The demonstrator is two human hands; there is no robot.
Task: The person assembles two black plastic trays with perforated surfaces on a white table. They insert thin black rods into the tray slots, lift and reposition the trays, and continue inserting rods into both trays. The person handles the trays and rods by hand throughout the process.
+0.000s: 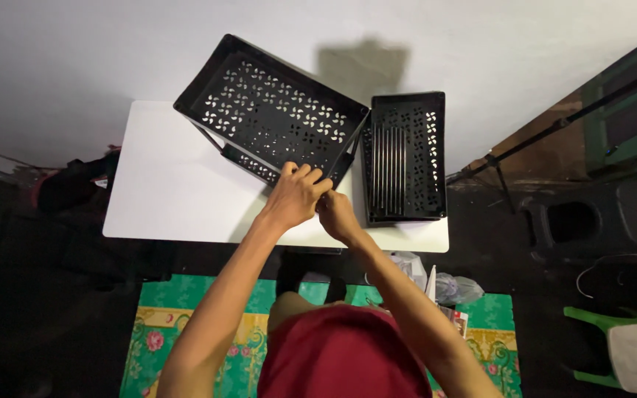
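Hands together on tilted black perforated tray's near corner.

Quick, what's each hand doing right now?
Left hand: fingers curled over the near corner of the large black perforated plastic tray.
Right hand: closed at the same corner; exact grip cannot be told.

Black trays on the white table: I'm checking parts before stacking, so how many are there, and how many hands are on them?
Black perforated trays: 2, large tilted tray and smaller tray
Hands on the large tray: 2, left hand, right hand
Total: 4
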